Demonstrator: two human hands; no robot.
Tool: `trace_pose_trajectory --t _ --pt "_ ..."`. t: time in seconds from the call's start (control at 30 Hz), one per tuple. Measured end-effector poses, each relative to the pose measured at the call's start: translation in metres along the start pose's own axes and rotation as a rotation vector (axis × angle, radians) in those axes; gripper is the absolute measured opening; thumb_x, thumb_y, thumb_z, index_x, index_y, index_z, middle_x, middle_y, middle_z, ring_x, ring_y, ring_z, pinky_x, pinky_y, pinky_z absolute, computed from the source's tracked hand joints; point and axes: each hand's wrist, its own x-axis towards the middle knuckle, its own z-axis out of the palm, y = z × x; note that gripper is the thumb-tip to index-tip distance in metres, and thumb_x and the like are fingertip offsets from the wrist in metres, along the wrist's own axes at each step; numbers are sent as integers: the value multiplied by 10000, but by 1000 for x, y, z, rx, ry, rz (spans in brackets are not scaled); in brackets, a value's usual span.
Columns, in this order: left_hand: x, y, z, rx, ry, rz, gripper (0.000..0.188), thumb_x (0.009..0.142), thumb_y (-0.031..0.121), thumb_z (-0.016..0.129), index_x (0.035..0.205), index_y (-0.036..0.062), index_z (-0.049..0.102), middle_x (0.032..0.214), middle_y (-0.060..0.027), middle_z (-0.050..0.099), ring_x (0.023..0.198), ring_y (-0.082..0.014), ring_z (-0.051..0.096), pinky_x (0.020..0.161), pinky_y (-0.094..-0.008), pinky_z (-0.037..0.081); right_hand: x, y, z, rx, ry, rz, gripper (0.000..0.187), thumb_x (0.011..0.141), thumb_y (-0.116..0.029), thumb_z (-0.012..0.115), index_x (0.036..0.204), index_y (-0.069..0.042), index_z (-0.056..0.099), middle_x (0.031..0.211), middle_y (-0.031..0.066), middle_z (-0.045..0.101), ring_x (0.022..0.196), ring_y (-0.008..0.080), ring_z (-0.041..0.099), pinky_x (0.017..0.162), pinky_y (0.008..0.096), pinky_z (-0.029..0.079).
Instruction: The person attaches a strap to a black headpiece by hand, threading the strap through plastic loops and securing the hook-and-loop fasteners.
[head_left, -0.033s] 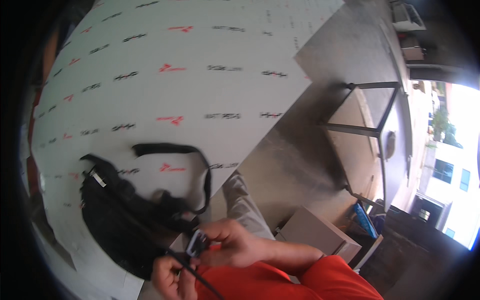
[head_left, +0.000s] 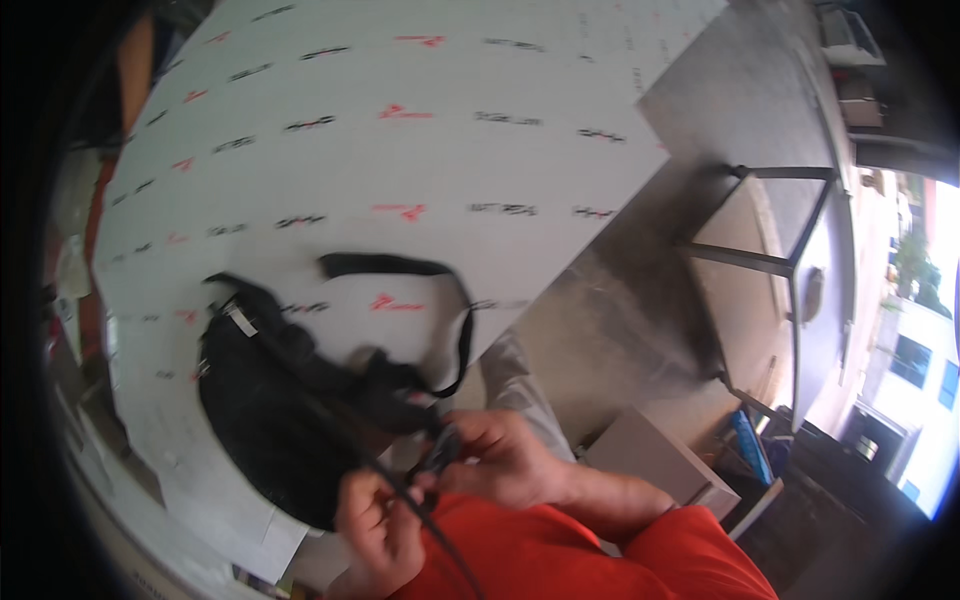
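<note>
A black bag (head_left: pixel 275 420) with a white tag lies at the near left of the table, its black strap (head_left: pixel 400 265) curving off to the right. At the table's near edge, my right hand (head_left: pixel 510 460) is closed around a small dark device (head_left: pixel 441 450). My left hand (head_left: pixel 380 525) is just below and left of it, fingers curled in a pinch near the device's lower end. What those fingers hold is hidden. A thin black cable (head_left: pixel 400 487) runs from the bag side across my left hand and down over my red shirt.
A pale sheet printed with rows of red and black marks (head_left: pixel 350 170) covers the table. To the right, a dark metal frame (head_left: pixel 740 258) stands on the floor. Nearer are a cardboard box (head_left: pixel 655 460) and a blue package (head_left: pixel 750 445).
The bag, table and hands sit farther right and slightly higher in the picture. The device has turned in my right hand, so its pale-edged face no longer shows.
</note>
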Motion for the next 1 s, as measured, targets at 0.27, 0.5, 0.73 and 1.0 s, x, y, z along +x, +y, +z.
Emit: trace_pose_trajectory --t 0.27,0.5,0.73,1.0 --pt "-13 -18 1 -101 -11 2 124 1031 -50 550 1114 12 482 840 -16 582 712 -40 524 635 -202 422 -11 1 32 -80 226 28 80 969 16 702 1042 44 718 907 55 731 836 111 682 747 283 584" --pt "-6 1 -19 -305 -112 -81 125 1014 53 672 1080 -28 604 819 9 633 709 -9 510 617 -186 403 -20 -19 41 3 172 -34 71 963 4 703 1024 36 722 927 45 718 842 102 661 742 274 561" --pt "-9 -8 -21 -481 -163 -5 92 1021 29 646 1085 -34 626 889 -17 662 772 -21 553 681 -189 445 -27 -36 40 -18 59 -88 90 1007 -63 682 998 23 705 927 32 695 878 97 619 816 285 523" --pt "5 12 -11 -607 -113 51 114 1035 -15 600 1136 -67 600 1015 -91 707 920 -103 679 810 -230 547 -28 -34 38 -110 50 -19 136 1007 -100 702 1036 31 716 904 27 688 841 92 608 765 262 515"
